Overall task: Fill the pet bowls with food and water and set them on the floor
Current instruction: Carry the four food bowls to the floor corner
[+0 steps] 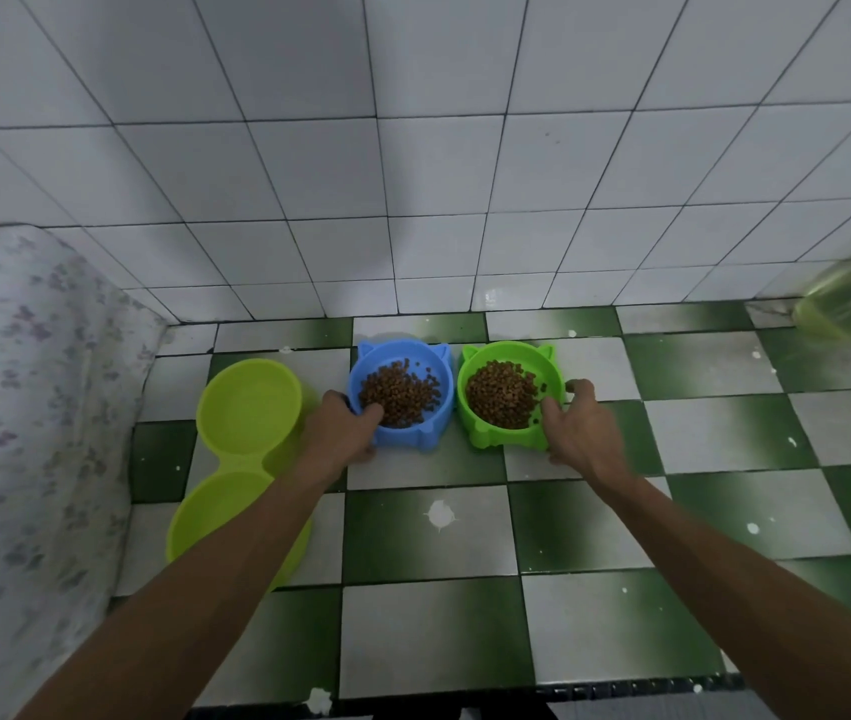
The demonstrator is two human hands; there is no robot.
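Head view: blue bowl and green bowl, both filled with brown kibble, are seen side by side on the checkered floor, close to the tiled wall. Blue bowl's near-left rim is gripped by the left hand; green bowl's right rim is gripped by the right hand. A yellow-green double bowl is set just left; contents cannot be told.
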